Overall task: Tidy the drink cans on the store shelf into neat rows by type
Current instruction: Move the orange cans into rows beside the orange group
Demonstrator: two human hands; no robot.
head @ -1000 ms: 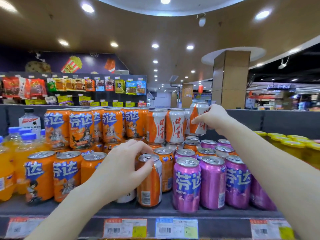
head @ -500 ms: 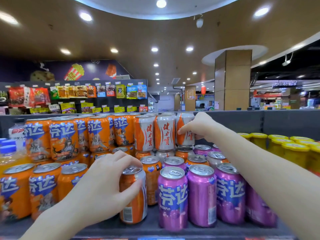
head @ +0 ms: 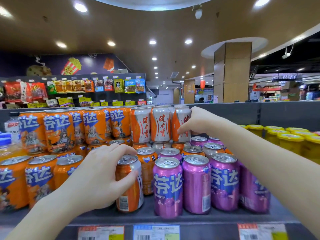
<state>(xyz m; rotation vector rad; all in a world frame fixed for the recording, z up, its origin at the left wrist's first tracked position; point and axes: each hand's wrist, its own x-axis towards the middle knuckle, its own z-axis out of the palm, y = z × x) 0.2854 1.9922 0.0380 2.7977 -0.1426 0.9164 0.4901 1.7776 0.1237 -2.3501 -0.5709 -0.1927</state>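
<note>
Lowered beside two matching cans, the right hand (head: 199, 122) grips a third can (head: 180, 125); left hand (head: 103, 177) grips one orange can (head: 129, 184).

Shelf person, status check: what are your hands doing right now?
Left hand gripping front-row orange-and-silver can. Right hand on stacked orange-and-silver can, top tier. Purple cans crowd alongside.

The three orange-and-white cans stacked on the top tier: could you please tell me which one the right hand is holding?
The rightmost orange-and-white can, at the row's end; the right hand wraps its right side, while the other two stand untouched.
</note>
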